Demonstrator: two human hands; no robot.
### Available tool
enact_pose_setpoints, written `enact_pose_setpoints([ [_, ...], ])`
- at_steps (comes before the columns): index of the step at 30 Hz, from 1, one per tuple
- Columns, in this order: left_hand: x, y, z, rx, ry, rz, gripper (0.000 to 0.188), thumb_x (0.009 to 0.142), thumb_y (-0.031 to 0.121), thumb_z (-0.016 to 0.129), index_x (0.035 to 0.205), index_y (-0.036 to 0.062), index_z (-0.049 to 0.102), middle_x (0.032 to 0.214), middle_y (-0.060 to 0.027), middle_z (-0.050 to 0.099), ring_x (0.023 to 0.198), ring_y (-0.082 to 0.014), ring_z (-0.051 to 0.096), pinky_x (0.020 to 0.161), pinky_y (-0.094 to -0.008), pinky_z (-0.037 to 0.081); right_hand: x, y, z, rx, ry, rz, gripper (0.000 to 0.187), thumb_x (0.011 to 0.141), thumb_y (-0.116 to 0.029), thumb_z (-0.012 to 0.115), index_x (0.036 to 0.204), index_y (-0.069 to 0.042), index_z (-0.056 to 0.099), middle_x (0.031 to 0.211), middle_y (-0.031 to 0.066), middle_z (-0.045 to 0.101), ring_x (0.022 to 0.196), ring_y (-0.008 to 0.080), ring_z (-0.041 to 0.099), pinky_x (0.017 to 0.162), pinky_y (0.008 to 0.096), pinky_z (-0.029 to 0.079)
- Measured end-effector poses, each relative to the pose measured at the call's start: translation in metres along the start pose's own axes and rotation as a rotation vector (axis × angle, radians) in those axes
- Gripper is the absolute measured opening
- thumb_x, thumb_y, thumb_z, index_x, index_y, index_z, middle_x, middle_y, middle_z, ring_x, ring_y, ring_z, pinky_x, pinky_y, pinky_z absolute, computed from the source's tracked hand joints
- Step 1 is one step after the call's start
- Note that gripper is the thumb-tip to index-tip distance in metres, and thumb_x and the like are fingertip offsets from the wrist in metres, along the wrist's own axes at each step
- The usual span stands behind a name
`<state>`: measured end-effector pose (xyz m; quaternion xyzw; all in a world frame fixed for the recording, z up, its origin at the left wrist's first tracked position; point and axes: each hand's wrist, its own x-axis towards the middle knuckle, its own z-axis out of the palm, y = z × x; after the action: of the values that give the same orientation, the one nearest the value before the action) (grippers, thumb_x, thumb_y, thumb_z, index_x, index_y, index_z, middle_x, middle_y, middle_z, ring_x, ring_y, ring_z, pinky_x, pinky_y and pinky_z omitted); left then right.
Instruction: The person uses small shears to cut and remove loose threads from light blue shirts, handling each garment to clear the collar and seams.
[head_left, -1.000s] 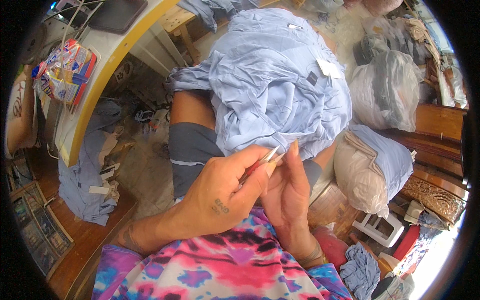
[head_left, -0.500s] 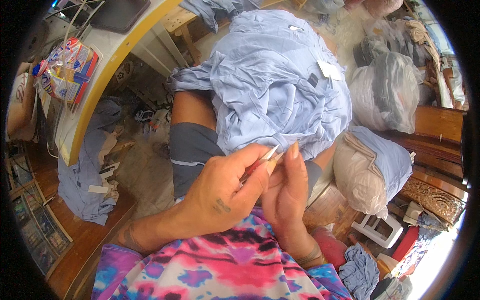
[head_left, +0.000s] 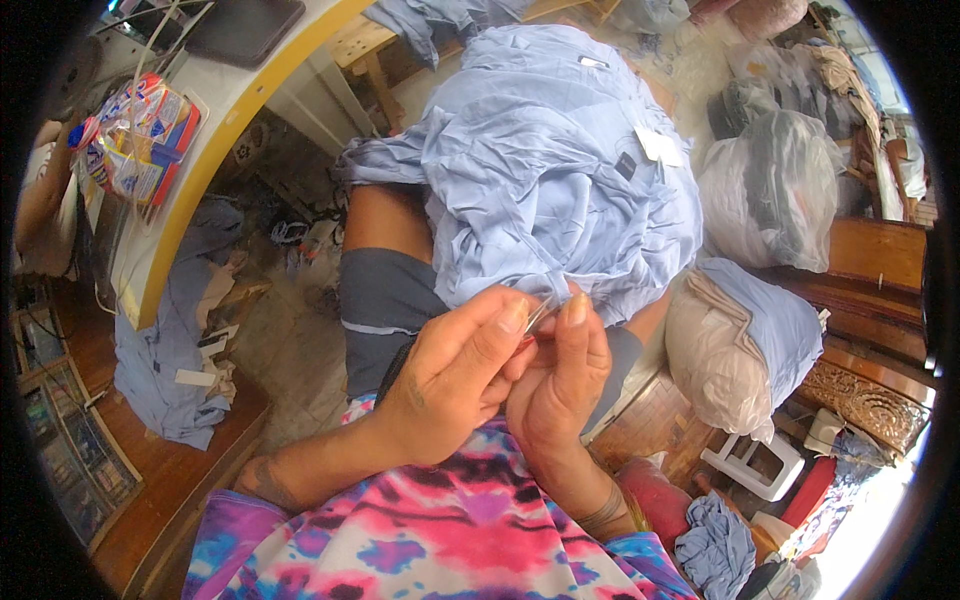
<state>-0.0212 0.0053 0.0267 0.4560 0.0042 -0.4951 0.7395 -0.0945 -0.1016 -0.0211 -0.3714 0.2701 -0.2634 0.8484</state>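
A light blue garment [head_left: 560,170] lies bunched over my lap, with a white paper tag [head_left: 658,146] and a small dark label [head_left: 626,164] on it. My left hand [head_left: 450,365] is closed on a pair of thread snips [head_left: 540,316], whose thin metal blades point up toward the garment's near edge. A bit of red handle shows below the blades. Right beside the blade tips, my right hand [head_left: 565,390] pinches the garment's near edge between thumb and fingers. Its curled fingers are partly hidden.
To the left stands a yellow-edged table [head_left: 212,150] carrying a colourful packet [head_left: 140,140]. Blue clothes [head_left: 165,370] lie below it. At the right are a clear bag of folded cloth [head_left: 780,190], a wrapped bundle [head_left: 735,335] and a white plastic stool [head_left: 757,465].
The snips have turned in my left hand, their blades now partly behind its thumb. My right hand has shifted slightly left and down, staying at the garment's edge.
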Motion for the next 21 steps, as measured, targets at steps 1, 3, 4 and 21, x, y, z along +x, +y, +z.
enact_pose_setpoints([
  [1,0.001,0.001,0.002,-0.051,0.000,-0.026,0.035,0.112,0.036,0.043,0.113,0.0039,0.057,0.081,0.0018,0.052,0.055,-0.0035,0.038,0.046,-0.0222,0.031,0.000,-0.001,-0.001,-0.019,0.008,0.014,0.020,0.105,-0.015,0.062,0.102,0.003,0.070,0.117,0.0130,0.065,0.084,0.0125,0.062,0.068,0.0253,0.053],
  [3,0.001,0.001,0.002,-0.120,-0.023,-0.075,0.038,0.112,0.039,0.042,0.116,0.0038,0.056,0.081,0.0001,0.051,0.052,-0.0032,0.034,0.044,-0.0217,0.027,0.001,0.000,-0.004,-0.068,0.026,0.027,0.021,0.105,-0.015,0.063,0.100,0.003,0.071,0.116,0.0138,0.065,0.089,0.0125,0.061,0.077,0.0263,0.051],
  [4,0.001,0.000,-0.001,-0.141,-0.045,-0.097,0.040,0.111,0.041,0.042,0.118,0.0031,0.055,0.081,-0.0013,0.052,0.050,-0.0036,0.033,0.043,-0.0218,0.026,0.001,0.001,-0.006,-0.099,0.037,0.026,0.021,0.105,-0.015,0.063,0.099,0.003,0.071,0.116,0.0141,0.065,0.091,0.0124,0.060,0.081,0.0268,0.051],
  [21,0.008,-0.010,-0.013,-0.390,-0.145,-0.163,0.027,0.111,0.030,0.046,0.112,0.0050,0.056,0.080,0.0016,0.048,0.050,-0.0020,0.030,0.042,-0.0198,0.023,0.005,0.008,-0.011,-0.253,0.013,-0.126,0.021,0.103,-0.014,0.066,0.092,0.003,0.071,0.093,0.0100,0.066,0.102,0.0154,0.058,0.093,0.0313,0.045],
])
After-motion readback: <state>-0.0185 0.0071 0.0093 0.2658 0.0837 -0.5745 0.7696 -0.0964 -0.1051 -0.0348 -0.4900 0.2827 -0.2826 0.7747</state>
